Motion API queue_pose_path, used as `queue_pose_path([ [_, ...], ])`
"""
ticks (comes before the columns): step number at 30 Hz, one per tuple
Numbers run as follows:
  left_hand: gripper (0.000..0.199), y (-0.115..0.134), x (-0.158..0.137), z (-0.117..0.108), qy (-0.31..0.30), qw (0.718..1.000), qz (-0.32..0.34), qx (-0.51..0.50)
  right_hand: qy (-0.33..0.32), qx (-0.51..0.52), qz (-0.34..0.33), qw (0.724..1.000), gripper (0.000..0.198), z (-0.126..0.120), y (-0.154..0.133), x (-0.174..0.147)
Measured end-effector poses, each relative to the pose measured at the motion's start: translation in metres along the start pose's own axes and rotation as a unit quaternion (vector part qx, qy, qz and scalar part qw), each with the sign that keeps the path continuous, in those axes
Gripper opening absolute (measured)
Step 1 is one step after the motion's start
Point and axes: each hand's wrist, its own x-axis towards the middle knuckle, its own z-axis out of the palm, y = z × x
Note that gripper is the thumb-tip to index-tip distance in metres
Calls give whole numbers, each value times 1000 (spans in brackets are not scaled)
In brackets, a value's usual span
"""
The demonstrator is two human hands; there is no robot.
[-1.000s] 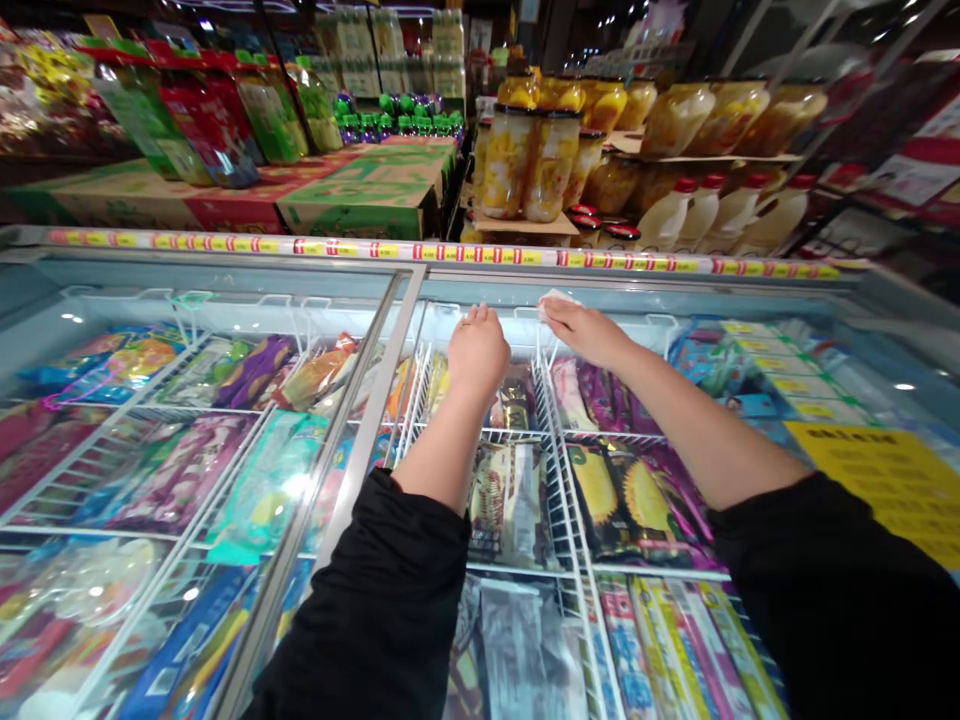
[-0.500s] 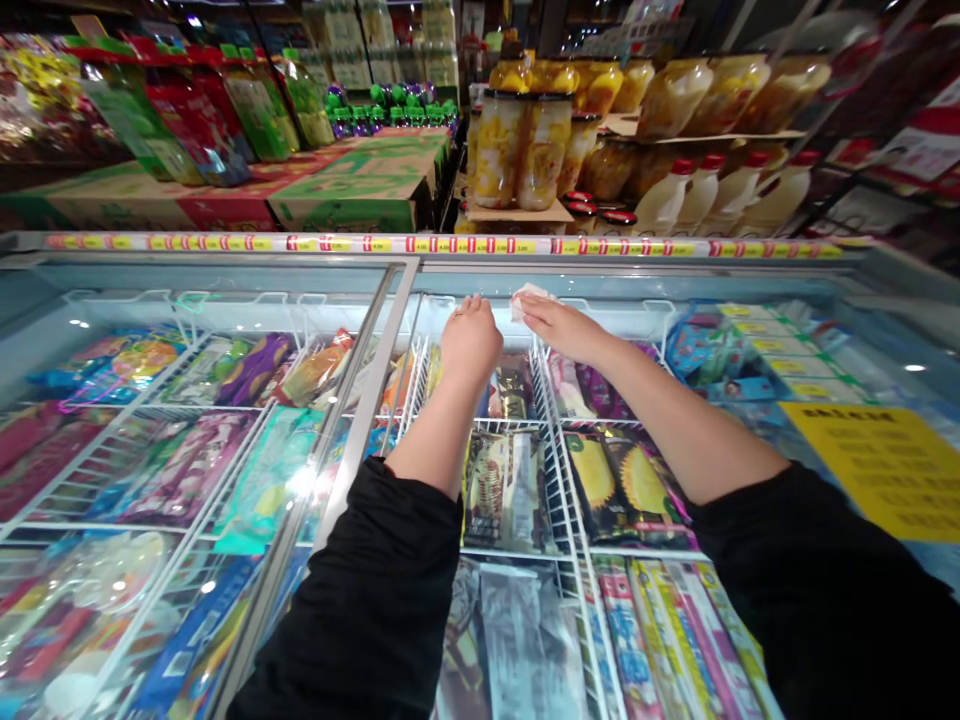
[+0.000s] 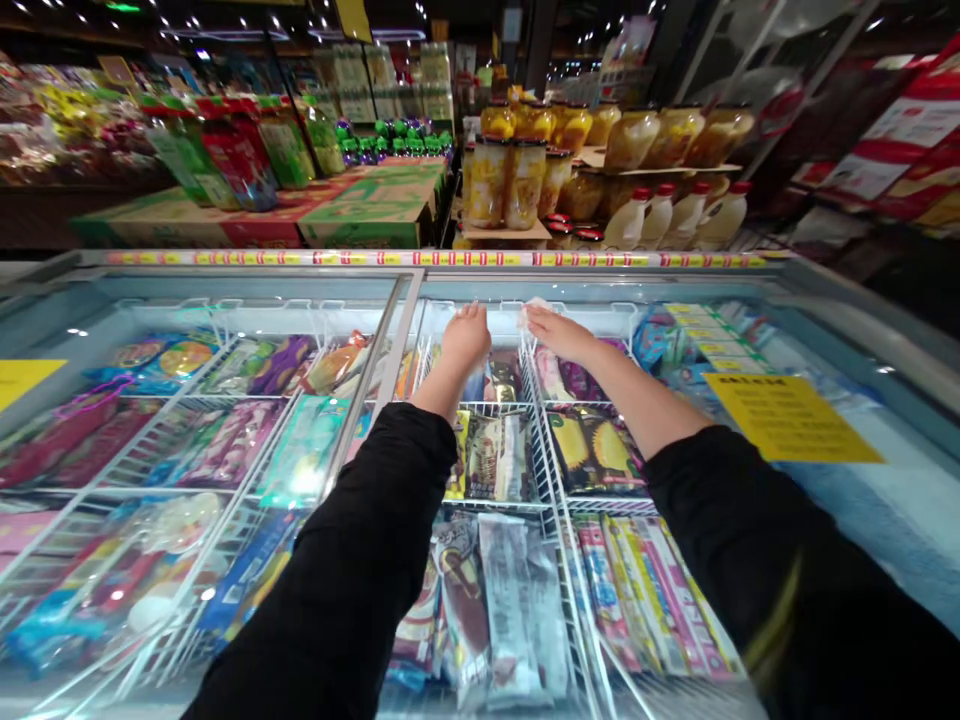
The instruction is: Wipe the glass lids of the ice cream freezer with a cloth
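Observation:
Both my arms, in black sleeves, reach over a chest freezer (image 3: pixel 600 285) of packaged ice creams. My right hand (image 3: pixel 556 332) is stretched out near the back wall, palm down, pressing a crumpled white tissue (image 3: pixel 534 304) under its fingers. To its left is my left hand (image 3: pixel 466 336), fingers curled and closed; whatever is in or beneath them is hidden. Beneath the hands, white wire baskets (image 3: pixel 551 470) hold ice creams, among them durian-pictured packs (image 3: pixel 596 448) and silvery wrapped bars (image 3: pixel 517 590).
A metal-framed sliding glass lid (image 3: pixel 386 345) crosses left of my left arm. Price labels (image 3: pixel 480 259) run along the back rim. Behind stand fruit jars (image 3: pixel 510 180), white jugs (image 3: pixel 660 218) and bottles on cartons (image 3: pixel 375 205). A yellow notice (image 3: pixel 795 415) lies at the right.
The view has drawn back and tilted, so shelves and freezer appear smaller. My hands stay by the back wall, slightly lower in view. The tissue remains under my right hand.

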Motion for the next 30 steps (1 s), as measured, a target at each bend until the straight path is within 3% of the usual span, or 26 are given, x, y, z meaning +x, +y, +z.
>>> queue_pose_path([
  [7,57,8,-60,-6,-33,999,7,9,-8,-35,-11,999,55,19,-32,-22],
  [13,56,20,-110,-6,-27,1000,1,-2,-1,-58,25,998,56,5,-34,-21],
  [16,56,21,-123,-5,-14,1000,1,-6,17,-67,29,997,57,12,-37,-47],
  [21,56,27,-132,-6,0,1000,-21,-3,-3,-54,-41,998,57,35,-66,-66],
  [26,56,29,-150,-7,-5,1000,-18,3,-4,-54,-4,999,56,23,-69,-51],
  [30,57,29,-164,-1,18,1000,-4,-1,10,-79,15,997,57,19,-58,-84],
])
